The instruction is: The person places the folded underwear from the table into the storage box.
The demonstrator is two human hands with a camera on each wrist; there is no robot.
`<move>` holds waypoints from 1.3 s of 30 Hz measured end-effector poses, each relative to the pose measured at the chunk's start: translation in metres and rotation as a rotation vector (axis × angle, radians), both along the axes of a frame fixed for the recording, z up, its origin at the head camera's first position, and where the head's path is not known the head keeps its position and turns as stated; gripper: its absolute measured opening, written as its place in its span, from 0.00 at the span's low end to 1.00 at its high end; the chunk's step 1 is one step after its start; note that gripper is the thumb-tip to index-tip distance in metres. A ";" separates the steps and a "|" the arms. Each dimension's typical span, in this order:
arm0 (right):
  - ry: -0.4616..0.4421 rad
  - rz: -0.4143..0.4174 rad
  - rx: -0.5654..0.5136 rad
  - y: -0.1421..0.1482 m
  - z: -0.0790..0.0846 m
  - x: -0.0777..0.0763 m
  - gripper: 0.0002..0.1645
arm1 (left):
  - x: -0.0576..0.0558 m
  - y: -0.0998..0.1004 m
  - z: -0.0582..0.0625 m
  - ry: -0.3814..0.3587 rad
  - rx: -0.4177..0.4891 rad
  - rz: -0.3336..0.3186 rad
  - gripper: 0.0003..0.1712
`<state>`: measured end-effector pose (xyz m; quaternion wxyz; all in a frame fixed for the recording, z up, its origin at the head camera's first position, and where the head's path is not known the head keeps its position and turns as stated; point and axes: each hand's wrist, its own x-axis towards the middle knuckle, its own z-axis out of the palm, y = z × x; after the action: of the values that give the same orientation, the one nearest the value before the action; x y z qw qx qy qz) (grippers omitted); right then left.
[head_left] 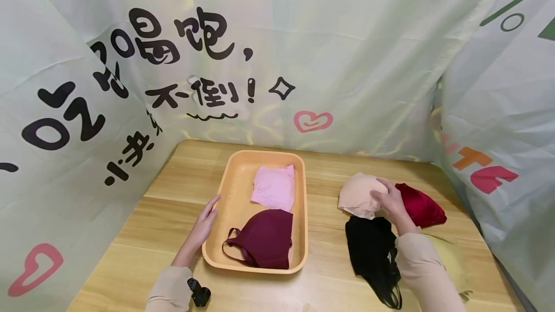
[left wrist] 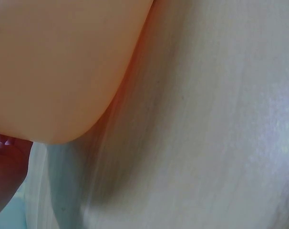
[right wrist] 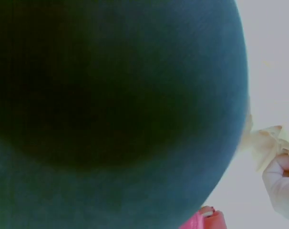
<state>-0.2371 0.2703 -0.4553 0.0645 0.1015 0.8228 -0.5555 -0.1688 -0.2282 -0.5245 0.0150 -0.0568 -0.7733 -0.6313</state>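
Note:
My right hand (head_left: 391, 201) pinches a folded pale beige bra (head_left: 357, 194) by its right side, on the right part of the table. In the right wrist view, thumb and fingers grip the beige cloth (right wrist: 268, 143) at the right edge; a dark rounded surface (right wrist: 111, 191) fills most of that view. My left hand (head_left: 203, 223) rests with extended fingers against the left side of an orange-tan tray (head_left: 306, 206). Inside the tray, a folded pink garment (head_left: 275, 187) lies at the back and a folded burgundy bra (head_left: 269, 240) at the front, its strap looped left.
Around the right forearm lie a black lace-edged bra (head_left: 368, 244), a dark red bra (head_left: 420, 206) and a yellow garment (head_left: 448, 254) partly under the sleeve. A black plug (head_left: 199, 292) sits by the left sleeve. Printed curtains (head_left: 368, 85) enclose the wooden table (head_left: 143, 240).

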 end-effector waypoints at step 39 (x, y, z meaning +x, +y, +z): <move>0.229 -0.071 -0.147 -0.053 0.015 -0.005 0.28 | 0.002 0.001 0.004 -0.030 0.015 -0.013 0.26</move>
<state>-0.2424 0.2170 -0.4401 -0.0424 0.0616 0.7777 -0.6242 -0.1664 -0.2275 -0.5206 -0.0003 -0.0520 -0.7682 -0.6381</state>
